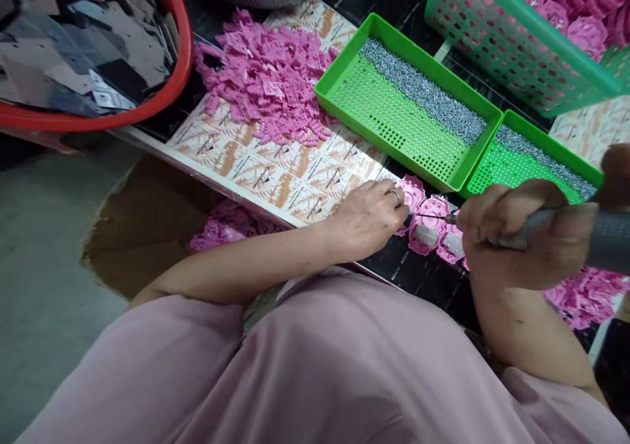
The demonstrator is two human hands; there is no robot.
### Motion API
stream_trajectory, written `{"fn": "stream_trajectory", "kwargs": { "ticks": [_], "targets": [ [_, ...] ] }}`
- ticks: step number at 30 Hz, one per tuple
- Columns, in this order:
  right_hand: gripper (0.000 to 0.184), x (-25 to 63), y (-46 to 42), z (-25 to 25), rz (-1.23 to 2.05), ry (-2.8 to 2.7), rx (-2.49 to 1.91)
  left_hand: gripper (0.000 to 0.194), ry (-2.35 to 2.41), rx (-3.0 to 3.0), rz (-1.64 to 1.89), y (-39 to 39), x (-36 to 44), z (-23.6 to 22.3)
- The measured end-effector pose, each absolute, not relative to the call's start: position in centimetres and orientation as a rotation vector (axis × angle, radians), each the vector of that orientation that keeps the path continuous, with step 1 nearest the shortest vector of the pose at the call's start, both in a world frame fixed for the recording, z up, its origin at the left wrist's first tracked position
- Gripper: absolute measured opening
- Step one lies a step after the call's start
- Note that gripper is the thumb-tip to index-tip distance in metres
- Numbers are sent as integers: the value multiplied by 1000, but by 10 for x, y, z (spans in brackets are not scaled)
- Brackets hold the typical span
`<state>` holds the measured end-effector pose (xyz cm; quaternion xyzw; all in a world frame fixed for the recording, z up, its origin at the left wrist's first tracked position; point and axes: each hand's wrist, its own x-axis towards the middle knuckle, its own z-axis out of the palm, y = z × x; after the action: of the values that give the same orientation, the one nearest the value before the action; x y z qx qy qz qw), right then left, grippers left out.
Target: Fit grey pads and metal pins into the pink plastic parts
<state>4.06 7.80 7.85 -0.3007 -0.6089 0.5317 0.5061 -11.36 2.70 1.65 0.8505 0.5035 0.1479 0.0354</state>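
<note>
My right hand [522, 241] is wrapped round a grey power screwdriver [610, 241], its long thin bit pointing left over a row of pink plastic housings [432, 214]. The bit's tip ends beside the fingertips of my left hand [369, 218], which wears a ring. The left fingers are curled and pressed together at the leftmost pink housing [411, 191]; what they pinch is hidden. Silvery metal plates [424, 235] lie on the near side of some housings. Part of the row is hidden behind my right hand.
Two green perforated trays [394, 145] of small silvery screws [428, 96] stand behind the row. Pink plastic pieces [270, 70] are heaped at left, with more [585, 296] at right. A red-rimmed tub [184, 44] holds flat plates; a green basket [522, 57] holds pink parts.
</note>
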Motion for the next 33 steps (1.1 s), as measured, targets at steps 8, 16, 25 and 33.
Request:
{"fn": "stream_trajectory", "kwargs": {
  "ticks": [8,16,25,33],
  "targets": [
    [54,38,82,72,1319,-1435,-623,15,1570,2607,441,26,-113,16],
    [53,35,79,69,1328,-1381,-631,14,1561,2607,439,27,-112,18],
    [47,36,77,68,1357,-1451,-564,14,1569,2610,451,28,-112,16],
    [49,34,76,68,1323,-1388,-611,13,1573,2606,467,27,-113,16]
  ]
}}
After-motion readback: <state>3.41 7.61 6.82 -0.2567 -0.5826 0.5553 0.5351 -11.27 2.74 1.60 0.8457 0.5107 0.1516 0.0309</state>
